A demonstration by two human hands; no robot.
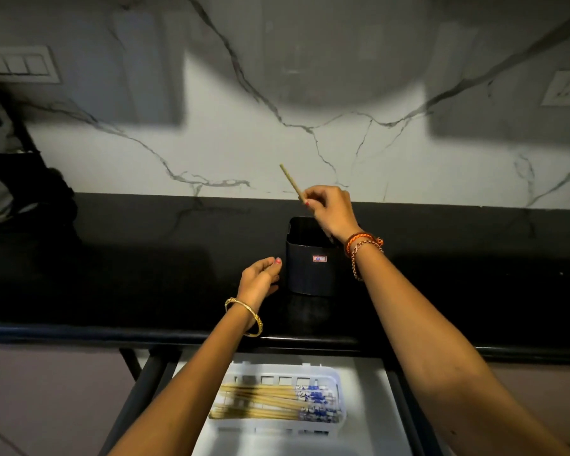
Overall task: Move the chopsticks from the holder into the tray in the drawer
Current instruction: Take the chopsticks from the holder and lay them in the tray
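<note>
Nearest, at 6 o'clock: open pale drawer (pixel 369 406) with dark side rails, pulled out below the worktop edge. Inside, a white slotted plastic tray (pixel 329 376), holding a bundle of pale bamboo chopsticks with blue-and-white patterned ends (pixel 270 403). Laid roughly side by side, plain tips towards 9 o'clock, patterned ends towards 3 o'clock, a few slightly crossed.

Beyond the drawer: glossy black stone worktop (pixel 145 264), running across the whole view.

Left hand (pixel 259 279), gold bangle (pixel 244 317) on the wrist, low over the worktop at 9 o'clock of the holder, just beside it. Fingers (pixel 270 261) loosely curled, holding nothing; whether touching the holder wall, impossible to tell.

Near the centre: dark rectangular plastic chopstick holder (pixel 310 271), upright on the worktop, small red-and-white sticker on its near face. Inside dark; contents not visible.

Right hand (pixel 331 209), orange thread band and copper chain bracelet (pixel 364 246) on the wrist, above the holder's far rim. Fingers pinched round a single thin pale bamboo chopstick (pixel 290 181). Plain, straw-coloured, slim and straight; upper part sticking out towards 11 o'clock, tilted, clear of the holder; lower part hidden behind the hand.

Farthest: white marble-look backsplash with grey veins (pixel 310 93), a switch plate (pixel 17 64) at 10 o'clock and a socket plate (pixel 566 88) at 2 o'clock.
</note>
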